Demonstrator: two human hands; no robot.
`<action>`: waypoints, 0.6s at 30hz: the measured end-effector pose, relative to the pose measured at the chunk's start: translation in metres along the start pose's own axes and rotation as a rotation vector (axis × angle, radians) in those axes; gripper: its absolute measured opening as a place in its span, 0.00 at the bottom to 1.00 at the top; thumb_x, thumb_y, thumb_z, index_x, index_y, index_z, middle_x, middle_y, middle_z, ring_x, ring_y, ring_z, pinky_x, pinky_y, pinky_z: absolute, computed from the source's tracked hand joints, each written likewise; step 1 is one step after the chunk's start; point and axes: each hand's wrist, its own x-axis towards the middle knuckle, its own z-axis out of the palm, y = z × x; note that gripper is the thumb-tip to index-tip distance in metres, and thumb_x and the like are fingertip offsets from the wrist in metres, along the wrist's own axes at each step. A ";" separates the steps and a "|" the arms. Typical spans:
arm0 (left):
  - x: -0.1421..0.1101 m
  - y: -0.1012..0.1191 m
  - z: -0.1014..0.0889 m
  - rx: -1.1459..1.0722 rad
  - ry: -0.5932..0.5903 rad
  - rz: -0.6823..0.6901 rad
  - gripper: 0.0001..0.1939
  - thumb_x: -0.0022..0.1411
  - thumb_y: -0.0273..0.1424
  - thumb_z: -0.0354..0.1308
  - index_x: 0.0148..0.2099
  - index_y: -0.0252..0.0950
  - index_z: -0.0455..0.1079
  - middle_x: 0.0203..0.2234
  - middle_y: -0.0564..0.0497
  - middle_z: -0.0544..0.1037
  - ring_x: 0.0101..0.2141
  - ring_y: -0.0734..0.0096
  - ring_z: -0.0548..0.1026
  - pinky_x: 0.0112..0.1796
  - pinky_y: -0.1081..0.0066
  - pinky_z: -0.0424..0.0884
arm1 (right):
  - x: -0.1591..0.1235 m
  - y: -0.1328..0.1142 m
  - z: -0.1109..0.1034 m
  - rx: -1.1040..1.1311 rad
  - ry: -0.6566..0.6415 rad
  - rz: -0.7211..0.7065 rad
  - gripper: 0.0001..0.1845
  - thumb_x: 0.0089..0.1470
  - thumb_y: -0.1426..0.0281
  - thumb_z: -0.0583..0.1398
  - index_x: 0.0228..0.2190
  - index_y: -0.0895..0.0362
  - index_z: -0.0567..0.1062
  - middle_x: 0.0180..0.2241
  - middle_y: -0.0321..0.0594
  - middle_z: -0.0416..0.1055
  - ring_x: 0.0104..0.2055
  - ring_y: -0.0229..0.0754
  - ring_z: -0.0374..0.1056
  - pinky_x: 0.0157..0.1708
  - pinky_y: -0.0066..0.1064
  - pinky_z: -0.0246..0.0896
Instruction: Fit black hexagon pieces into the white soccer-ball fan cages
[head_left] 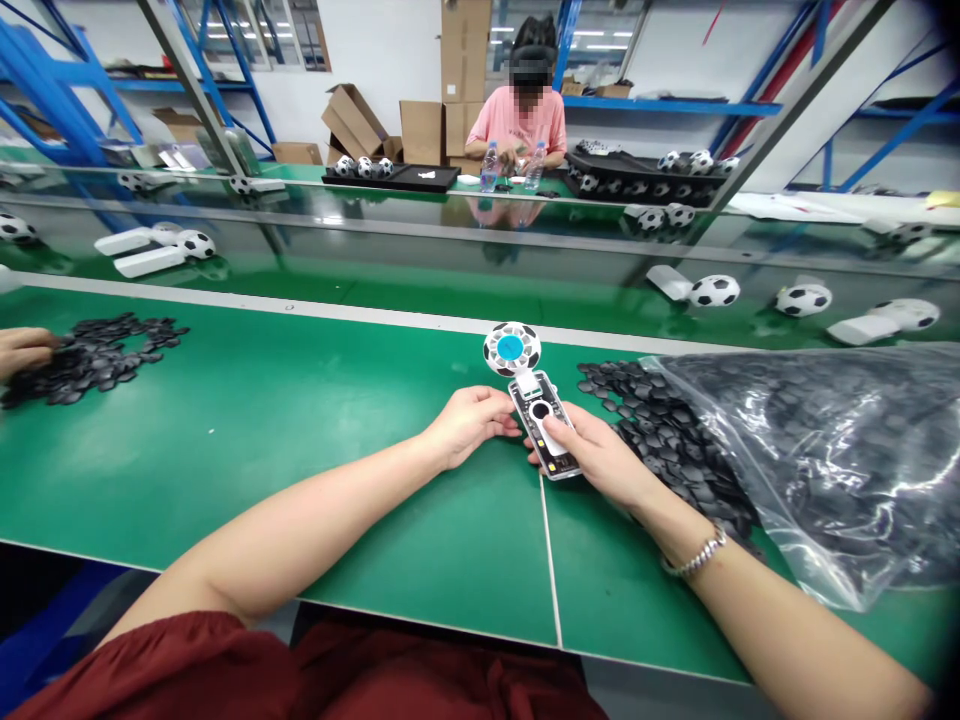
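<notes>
A small handheld fan (pixel 534 400) lies on the green table, its football-patterned round head with a blue centre pointing away from me. My right hand (pixel 592 455) grips the clear handle, thumb pressed on top of it. My left hand (pixel 472 422) has its fingers curled, the fingertips touching the left side of the handle. A pile of small black pieces (pixel 660 425) lies just to the right of my right hand.
A clear plastic bag (pixel 832 460) of black pieces sits at the right. Another person's hand (pixel 22 350) rests in a second black pile (pixel 97 355) at the far left. Football fans (pixel 716 291) ride the conveyor beyond. A person (pixel 517 125) sits opposite.
</notes>
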 end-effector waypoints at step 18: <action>-0.002 0.006 0.001 0.009 -0.031 -0.018 0.05 0.49 0.19 0.55 0.22 0.29 0.64 0.15 0.53 0.69 0.19 0.79 0.69 0.27 0.73 0.68 | -0.002 -0.001 -0.001 0.017 -0.063 0.005 0.27 0.49 0.48 0.59 0.37 0.59 0.66 0.32 0.44 0.72 0.30 0.43 0.71 0.30 0.32 0.68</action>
